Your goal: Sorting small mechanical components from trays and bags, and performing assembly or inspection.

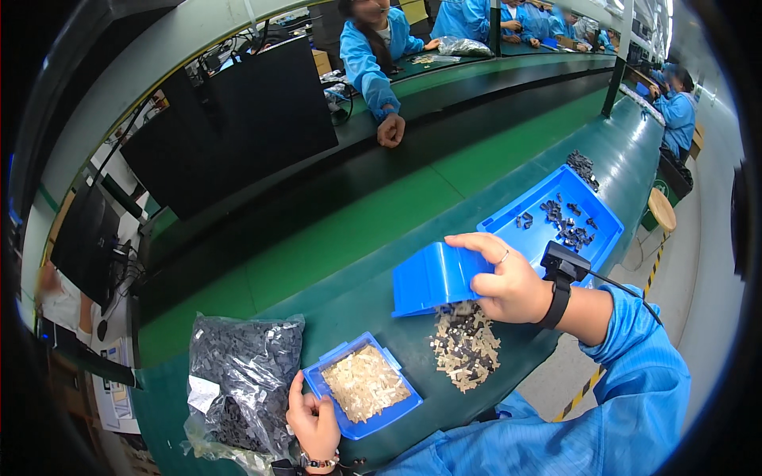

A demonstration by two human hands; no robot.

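My right hand (508, 278) grips a blue plastic bin (436, 274), tipped over with its open side down. Below its lower edge, a mixed pile of small beige and dark pieces (464, 349) lies on the green table mat. The fingers of my left hand (312, 416) rest against the left side of a second blue bin (387, 420), which is filled with small beige pieces (365, 382). Its thumb lies along the rim. A clear plastic bag of dark grey parts (242, 381) is just left of this hand.
A larger blue tray (508, 210) holding scattered black parts stands at the right, with a heap of black parts (583, 168) behind it. A dark conveyor strip (317, 190) runs beyond the table. Across it a co-worker's hand (390, 131) hangs over the edge. A stool (661, 210) stands far right.
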